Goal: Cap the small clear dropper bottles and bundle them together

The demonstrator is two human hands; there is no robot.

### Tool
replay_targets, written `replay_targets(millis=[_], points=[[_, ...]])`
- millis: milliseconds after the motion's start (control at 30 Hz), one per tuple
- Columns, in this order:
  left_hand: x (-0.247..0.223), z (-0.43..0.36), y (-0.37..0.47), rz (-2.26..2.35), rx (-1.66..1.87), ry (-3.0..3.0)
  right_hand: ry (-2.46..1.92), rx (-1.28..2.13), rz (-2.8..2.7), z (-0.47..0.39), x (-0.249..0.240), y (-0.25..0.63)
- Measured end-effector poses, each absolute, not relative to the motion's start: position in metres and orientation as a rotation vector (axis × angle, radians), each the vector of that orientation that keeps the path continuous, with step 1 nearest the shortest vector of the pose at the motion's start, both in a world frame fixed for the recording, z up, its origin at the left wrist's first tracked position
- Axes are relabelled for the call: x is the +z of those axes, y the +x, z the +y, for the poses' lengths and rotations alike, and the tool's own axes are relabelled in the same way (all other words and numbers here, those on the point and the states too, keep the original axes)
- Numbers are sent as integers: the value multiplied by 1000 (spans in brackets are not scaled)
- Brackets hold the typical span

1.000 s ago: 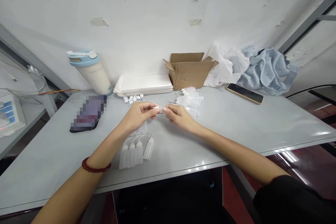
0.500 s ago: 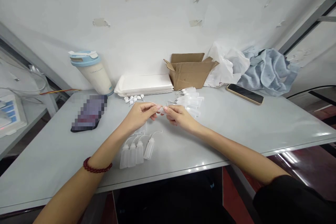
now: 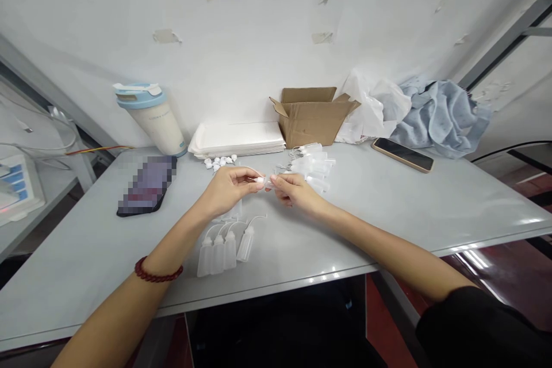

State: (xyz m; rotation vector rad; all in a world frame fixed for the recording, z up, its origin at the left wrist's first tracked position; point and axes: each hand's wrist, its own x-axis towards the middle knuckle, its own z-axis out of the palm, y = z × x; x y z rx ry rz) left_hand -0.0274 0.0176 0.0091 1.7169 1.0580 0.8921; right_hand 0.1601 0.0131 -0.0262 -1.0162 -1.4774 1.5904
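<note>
My left hand (image 3: 228,188) pinches a small white cap (image 3: 259,180), with a thin tube near its fingers. Facing it, my right hand (image 3: 297,191) is closed on a small translucent bottle (image 3: 269,185), mostly hidden by the fingers. Cap and bottle are slightly apart. Several bottles with curved tubes (image 3: 223,252) lie near the table's front, below my left hand. Behind my right hand is a pile of translucent bottles (image 3: 317,164). Several small white caps (image 3: 221,162) lie behind my left hand.
At the back stand a tumbler (image 3: 157,121), a stack of white sheets or trays (image 3: 237,138) and an open cardboard box (image 3: 313,121). Phones lie left (image 3: 149,184) and right (image 3: 403,155). A plastic bag (image 3: 373,106) and blue cloth (image 3: 448,118) sit back right.
The fingertips of my two hands have drawn slightly apart. The white cap in my left hand now shows, with a small gap between it and my right hand.
</note>
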Motion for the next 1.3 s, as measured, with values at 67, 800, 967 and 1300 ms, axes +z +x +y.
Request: replay_targets(millis=[67, 800, 967, 1300], points=[[8, 18, -28, 1063, 898, 1713, -1014, 1601, -1468, 13, -26, 160], [6, 16, -24, 1127, 786, 1659, -1036, 767, -1950, 5, -21, 160], [6, 12, -25, 1140, 815, 1883, -1077, 1032, -1784, 11, -24, 161], [5, 8, -20, 1180, 860, 2019, -1053, 1592, -1424, 14, -23, 160]])
